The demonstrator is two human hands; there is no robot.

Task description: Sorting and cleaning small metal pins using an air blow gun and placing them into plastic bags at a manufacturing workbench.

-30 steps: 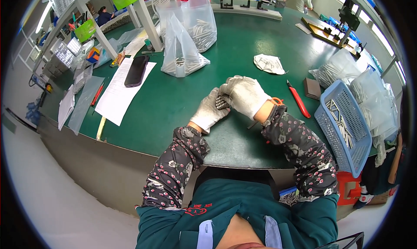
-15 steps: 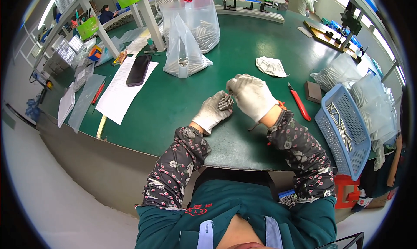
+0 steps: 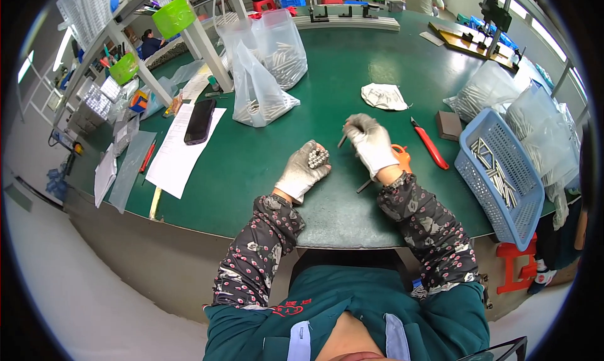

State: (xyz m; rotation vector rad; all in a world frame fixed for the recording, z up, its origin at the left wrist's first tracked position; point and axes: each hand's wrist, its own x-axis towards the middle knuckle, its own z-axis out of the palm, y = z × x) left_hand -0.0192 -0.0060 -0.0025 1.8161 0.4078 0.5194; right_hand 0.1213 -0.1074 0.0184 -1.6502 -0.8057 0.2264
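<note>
My left hand (image 3: 302,173), in a white glove, is wrapped round a bundle of short metal rods (image 3: 318,158), their round ends facing up. To its right, my gloved right hand (image 3: 370,142) pinches a single thin metal rod (image 3: 341,141), held apart from the bundle. Beneath the right wrist lies an orange-handled tool (image 3: 401,155); the arm hides part of it, so its kind does not show. Red-handled cutting pliers (image 3: 431,147) lie to the right of that hand. A crumpled white cloth (image 3: 384,97) is beyond it.
A blue basket (image 3: 533,216) of metal rods stands at the right edge, beside plastic bags of rods (image 3: 528,131) and a brown block (image 3: 448,125). Far left are more bags (image 3: 261,96), a phone (image 3: 200,122) on paper (image 3: 182,166), and a shelf post (image 3: 211,52).
My hands have drawn apart; the right one has come lower and away from the bundle with a rod in it. The left hand has tilted the bundle's ends upward. The view has shifted slightly.
</note>
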